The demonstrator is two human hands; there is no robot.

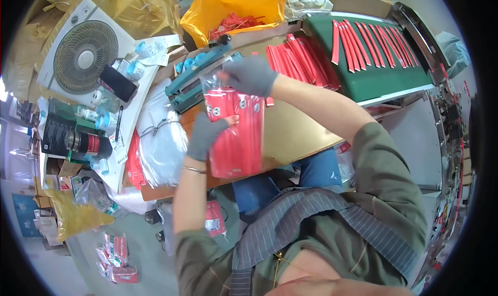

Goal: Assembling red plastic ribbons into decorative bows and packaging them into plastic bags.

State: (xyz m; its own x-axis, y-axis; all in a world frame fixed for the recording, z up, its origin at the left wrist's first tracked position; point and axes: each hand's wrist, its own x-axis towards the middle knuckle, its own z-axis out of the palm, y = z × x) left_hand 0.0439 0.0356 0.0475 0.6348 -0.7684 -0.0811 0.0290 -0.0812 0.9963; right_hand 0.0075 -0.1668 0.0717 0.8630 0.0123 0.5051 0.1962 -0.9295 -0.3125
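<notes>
above the counter (295,135), a clear bag of red strips (238,145) is gripped at its side by the half-closed left hand (204,136), presumably for steadiness, while its top is pinched by the curled right hand (252,76), seemingly for tautness

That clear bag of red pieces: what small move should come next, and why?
Perhaps smooth the top of the clear bag flat: it looks crinkled above the red pieces. The right hand is already at that upper end and the left hand holds the bag's left side. The top also lies beside a teal device that may be a sealer.
</notes>
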